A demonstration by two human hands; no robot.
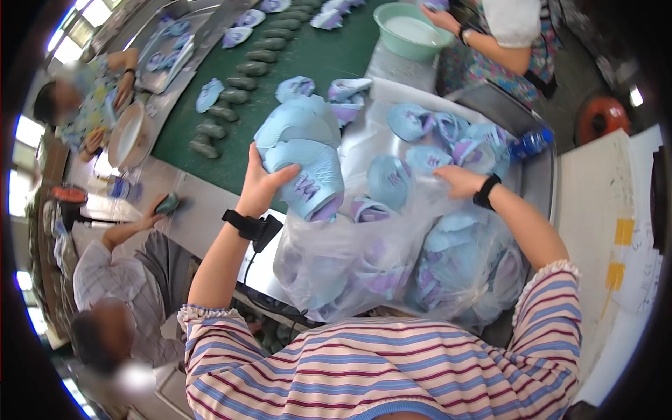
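My left hand [264,180] grips a stack of light blue shoe uppers [306,173] with purple lacing, its thumb on the front one. They are raised at the left of a clear plastic bag [392,241]. My right hand [463,183] has its fingers drawn together at the bag's upper right edge, close to several loose shoe uppers [389,179]; its fingertips are partly hidden. The bag holds more blue and purple uppers. Beside it, near my body, another filled bag [462,269] bulges with uppers.
Dark green shoe lasts [263,56] stand in a row on the green table [183,136]. A blue bottle [530,144] lies at the tray's right. Co-workers sit at left, one holding a dark green last [167,204]; another person's arm [493,52] is by a green basin [409,42].
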